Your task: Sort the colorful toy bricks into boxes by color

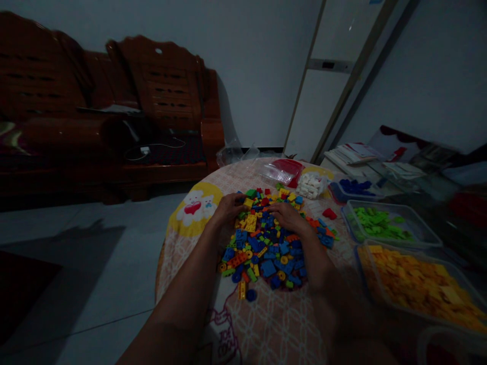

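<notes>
A heap of mixed toy building bricks [268, 266] in blue, yellow, orange, green and red lies on the round table. At its far left edge, my left hand [229, 208] has its fingertips and thumb closed about a yellow brick [248, 203]. A larger yellow brick [250, 223] lies just below that hand. My right hand [287, 217] reaches over the heap from the right, palm down with fingers stretched out over blue bricks. Its fingertips touch or hover just above them; I cannot tell which. The dim light hides small details.
On the right stand clear boxes of yellow bricks [422, 284], green bricks [378, 223] and blue bricks [355, 187]. White bricks [312, 185] sit in a bag at the back, near a red dustpan-like piece [291, 170]. The patterned tablecloth [274, 324] covers the table. Wooden chairs [163, 96] stand behind.
</notes>
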The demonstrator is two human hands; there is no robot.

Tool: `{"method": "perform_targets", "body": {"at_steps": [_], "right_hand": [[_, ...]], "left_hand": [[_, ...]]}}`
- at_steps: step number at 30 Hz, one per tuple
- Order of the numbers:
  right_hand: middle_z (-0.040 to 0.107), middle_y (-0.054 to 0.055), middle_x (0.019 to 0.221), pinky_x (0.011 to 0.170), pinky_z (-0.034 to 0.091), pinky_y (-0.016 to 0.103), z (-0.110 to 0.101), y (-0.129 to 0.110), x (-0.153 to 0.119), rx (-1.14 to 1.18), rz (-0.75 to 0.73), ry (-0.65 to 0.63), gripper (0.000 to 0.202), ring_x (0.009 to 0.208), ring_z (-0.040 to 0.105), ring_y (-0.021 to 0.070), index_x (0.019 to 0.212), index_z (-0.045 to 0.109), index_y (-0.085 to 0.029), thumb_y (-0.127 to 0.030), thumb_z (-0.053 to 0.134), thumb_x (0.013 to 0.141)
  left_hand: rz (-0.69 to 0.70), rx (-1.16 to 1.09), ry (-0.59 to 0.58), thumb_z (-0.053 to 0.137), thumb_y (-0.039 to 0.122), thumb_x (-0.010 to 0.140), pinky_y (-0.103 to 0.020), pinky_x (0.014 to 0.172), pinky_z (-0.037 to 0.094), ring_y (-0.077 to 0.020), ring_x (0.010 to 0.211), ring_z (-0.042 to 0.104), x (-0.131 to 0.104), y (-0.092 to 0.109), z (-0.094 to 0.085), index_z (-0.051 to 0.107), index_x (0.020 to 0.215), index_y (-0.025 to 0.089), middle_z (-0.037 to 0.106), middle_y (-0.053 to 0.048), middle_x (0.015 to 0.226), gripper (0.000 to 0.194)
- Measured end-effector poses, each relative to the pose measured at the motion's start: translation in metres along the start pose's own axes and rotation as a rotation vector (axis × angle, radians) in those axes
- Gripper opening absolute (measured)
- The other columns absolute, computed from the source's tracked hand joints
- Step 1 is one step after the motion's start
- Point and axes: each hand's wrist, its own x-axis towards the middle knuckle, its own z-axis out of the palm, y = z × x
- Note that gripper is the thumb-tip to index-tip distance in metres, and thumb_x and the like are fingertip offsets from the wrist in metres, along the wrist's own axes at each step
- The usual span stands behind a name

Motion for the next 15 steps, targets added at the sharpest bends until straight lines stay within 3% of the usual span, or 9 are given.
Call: {"method": "perform_targets", "body": {"at_steps": [4, 11, 15], "right_hand": [[0.078, 0.009, 0.094, 0.087, 0.049, 0.029, -0.012, 0.002, -0.005, 0.036, 0.037, -0.026, 0.027, 0.091, 0.070, 0.0210, 0.088, 0.079, -0.014, -0.009, 0.053, 0.088], [0.081, 0.005, 0.093, 0.081, 0.051, 0.029, -0.020, -0.004, -0.011, 0.169, 0.121, -0.035, 0.023, 0.087, 0.072, 0.0203, 0.096, 0.083, -0.018, -0.013, 0.064, 0.083], [0.081, 0.004, 0.092, 0.080, 0.052, 0.029, -0.022, -0.017, -0.010, 0.182, 0.096, -0.060, 0.021, 0.085, 0.073, 0.0199, 0.098, 0.082, -0.019, -0.015, 0.066, 0.085]], "left_hand": [[-0.025, -0.047, -0.005, 0.069, 0.022, 0.075, -0.032, 0.084, 0.058, -0.0244, 0.096, 0.073, 0.000, 0.001, 0.001, 0.075, 0.120, 0.019, 0.077, -0.006, 0.113, 0.046], [-0.038, -0.099, 0.032, 0.068, 0.019, 0.072, -0.034, 0.088, 0.057, -0.0256, 0.097, 0.074, -0.002, 0.002, -0.004, 0.079, 0.110, 0.019, 0.079, -0.006, 0.106, 0.039], [-0.085, -0.186, 0.064, 0.069, 0.018, 0.068, -0.037, 0.085, 0.058, -0.0266, 0.093, 0.074, -0.001, -0.004, -0.007, 0.079, 0.105, 0.017, 0.079, -0.007, 0.101, 0.039]]}}
